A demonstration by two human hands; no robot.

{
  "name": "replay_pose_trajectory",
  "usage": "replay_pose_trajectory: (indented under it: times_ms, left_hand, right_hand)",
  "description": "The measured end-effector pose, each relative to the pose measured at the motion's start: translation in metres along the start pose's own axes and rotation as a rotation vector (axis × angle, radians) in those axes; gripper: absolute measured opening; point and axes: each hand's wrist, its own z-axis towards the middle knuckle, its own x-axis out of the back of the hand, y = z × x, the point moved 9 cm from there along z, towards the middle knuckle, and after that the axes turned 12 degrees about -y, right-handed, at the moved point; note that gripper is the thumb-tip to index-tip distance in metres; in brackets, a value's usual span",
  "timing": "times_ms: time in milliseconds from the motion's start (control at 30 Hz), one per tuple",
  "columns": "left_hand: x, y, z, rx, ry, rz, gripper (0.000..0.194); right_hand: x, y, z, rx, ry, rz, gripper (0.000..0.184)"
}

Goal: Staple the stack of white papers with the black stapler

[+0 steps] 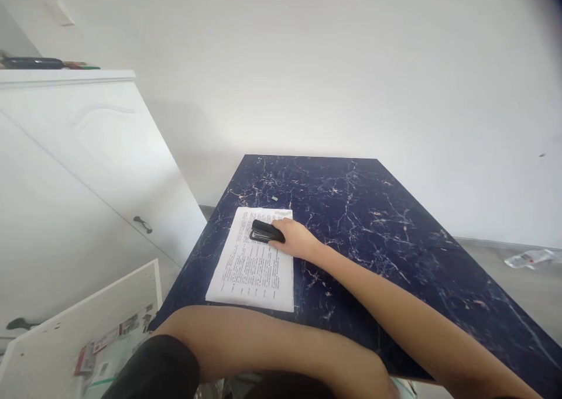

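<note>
My right hand is closed around the rear end of a black stapler, which points left over the upper part of a stack of printed paper. The paper lies at the left side of a dark blue marble-patterned table. Whether the stapler's base touches the sheet I cannot tell. Across the bottom of the view runs my bent left forearm, between me and the paper; its hand is out of sight. A small pale piece, too small to name, rests just beyond the paper's top edge.
An open white drawer with packets inside sits left of the table, below a white cabinet. Dark and coloured items lie on the cabinet. Behind the table is a white wall. Clear plastic wrapping lies on the floor at right.
</note>
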Motion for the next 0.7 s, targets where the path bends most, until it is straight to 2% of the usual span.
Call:
replay_pose_trajectory:
  times_ms: [67,133,233,367,433,467,500,567,600,633,700]
  left_hand:
    - [0.001,0.024,-0.009,-0.288,-0.106,-0.197,0.010]
    - [0.013,0.038,-0.021,-0.438,-0.117,-0.330,0.013]
    - [0.039,0.046,-0.034,-0.472,0.007,-0.411,0.014]
    - [0.086,0.032,-0.053,-0.319,0.342,-0.393,0.039]
    - [0.122,0.011,-0.076,-0.286,0.534,-0.433,0.049]
    - [0.147,-0.007,-0.098,-0.262,0.720,-0.475,0.052]
    - [0.171,-0.033,-0.127,-0.179,0.948,-0.510,0.056]
    - [0.202,-0.082,-0.185,0.029,1.266,-0.496,0.056]
    - [0.209,-0.105,-0.216,0.152,1.424,-0.458,0.056]
    - [0.210,-0.128,-0.243,0.315,1.532,-0.429,0.055]
    - [0.196,-0.168,-0.277,0.609,1.548,-0.382,0.050]
  right_hand:
    - [0.001,0.005,-0.007,-0.036,0.027,-0.061,0.017]
    - [0.007,0.016,-0.015,-0.052,0.023,-0.068,0.012]
    - [0.024,0.039,-0.037,-0.055,0.020,-0.051,0.012]
    - [0.044,0.069,-0.077,-0.046,0.027,-0.023,0.012]
    - [0.049,0.079,-0.091,-0.060,0.022,-0.019,0.011]
    - [0.050,0.082,-0.095,-0.071,0.014,-0.018,0.010]
    - [0.050,0.084,-0.098,-0.085,0.010,-0.023,0.009]
    - [0.052,0.085,-0.100,-0.112,0.016,-0.046,0.010]
    - [0.055,0.084,-0.100,-0.120,0.025,-0.060,0.011]
    - [0.059,0.083,-0.102,-0.126,0.041,-0.071,0.011]
    - [0.072,0.084,-0.108,-0.146,0.073,-0.057,0.012]
